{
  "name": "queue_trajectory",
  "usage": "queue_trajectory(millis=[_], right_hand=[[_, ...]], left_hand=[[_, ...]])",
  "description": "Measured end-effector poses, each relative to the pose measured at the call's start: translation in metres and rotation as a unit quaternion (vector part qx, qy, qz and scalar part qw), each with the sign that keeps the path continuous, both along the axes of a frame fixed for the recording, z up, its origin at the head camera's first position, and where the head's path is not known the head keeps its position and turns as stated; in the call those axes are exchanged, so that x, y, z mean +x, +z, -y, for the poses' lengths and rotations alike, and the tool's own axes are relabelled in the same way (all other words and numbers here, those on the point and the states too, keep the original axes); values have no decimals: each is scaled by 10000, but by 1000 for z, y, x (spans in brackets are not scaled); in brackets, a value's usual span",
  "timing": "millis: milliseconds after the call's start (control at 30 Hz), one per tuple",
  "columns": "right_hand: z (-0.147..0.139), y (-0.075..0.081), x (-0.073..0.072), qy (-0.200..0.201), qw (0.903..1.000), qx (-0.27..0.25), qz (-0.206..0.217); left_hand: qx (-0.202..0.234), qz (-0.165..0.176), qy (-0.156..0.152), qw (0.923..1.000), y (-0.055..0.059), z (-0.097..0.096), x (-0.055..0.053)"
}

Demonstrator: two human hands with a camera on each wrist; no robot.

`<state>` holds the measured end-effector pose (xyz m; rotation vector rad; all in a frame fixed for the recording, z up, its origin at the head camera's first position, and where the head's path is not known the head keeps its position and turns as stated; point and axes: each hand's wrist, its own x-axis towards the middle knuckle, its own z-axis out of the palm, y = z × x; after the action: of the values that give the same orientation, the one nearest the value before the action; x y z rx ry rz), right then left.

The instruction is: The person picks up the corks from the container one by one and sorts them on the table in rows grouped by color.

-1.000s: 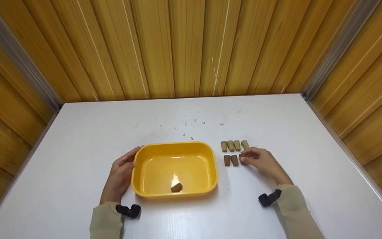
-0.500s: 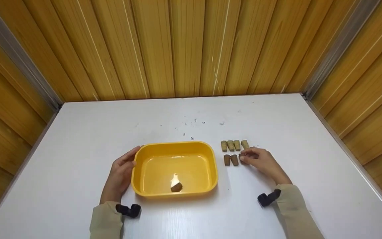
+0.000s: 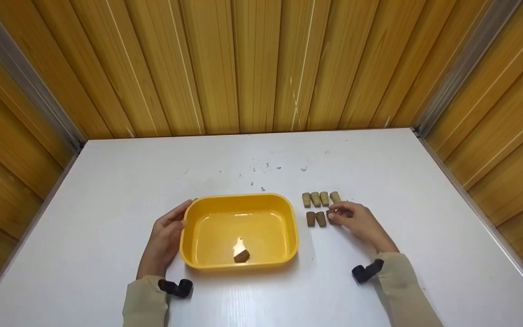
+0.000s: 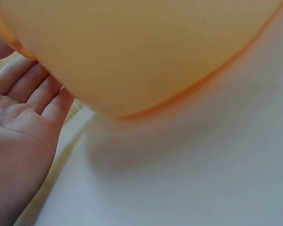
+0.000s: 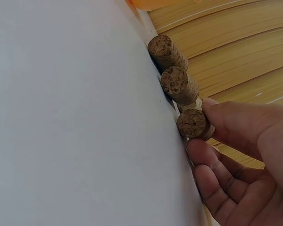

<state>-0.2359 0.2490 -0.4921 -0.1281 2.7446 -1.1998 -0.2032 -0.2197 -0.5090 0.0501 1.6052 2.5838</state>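
A yellow plastic basin [image 3: 239, 269] stands on the white table with one brown cork [image 3: 242, 256] inside, by its near wall. At the basin's left end my left hand [image 3: 166, 238] holds the side, thumb at the rim and fingers along the outer wall. My right hand [image 3: 357, 222] pinches a tapered brown cork [image 5: 192, 123] between thumb and fingers, low over the table. To its left lie two more brown corks [image 3: 316, 219] side by side. Just behind them is a row of several lighter tan corks [image 3: 316, 199], the rightmost one partly behind the right hand.
The white table [image 3: 243, 299] meets wood-patterned panels [image 3: 252, 68] at the back and both sides. Small dark marks [image 3: 266, 168] dot the tabletop beyond the basin. A black camera [image 3: 177, 288] sits on each sleeve cuff.
My right hand has shifted very slightly left, bringing its cork closer to the two brown ones. The left hand and the basin stay put.
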Motion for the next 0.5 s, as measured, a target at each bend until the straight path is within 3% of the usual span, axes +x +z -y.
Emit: queue_trajectory(millis=[500], right_hand=[[0, -1, 0, -43, 9999, 105, 19]], left_hand=[[58, 37, -9, 10000, 0, 0, 0]])
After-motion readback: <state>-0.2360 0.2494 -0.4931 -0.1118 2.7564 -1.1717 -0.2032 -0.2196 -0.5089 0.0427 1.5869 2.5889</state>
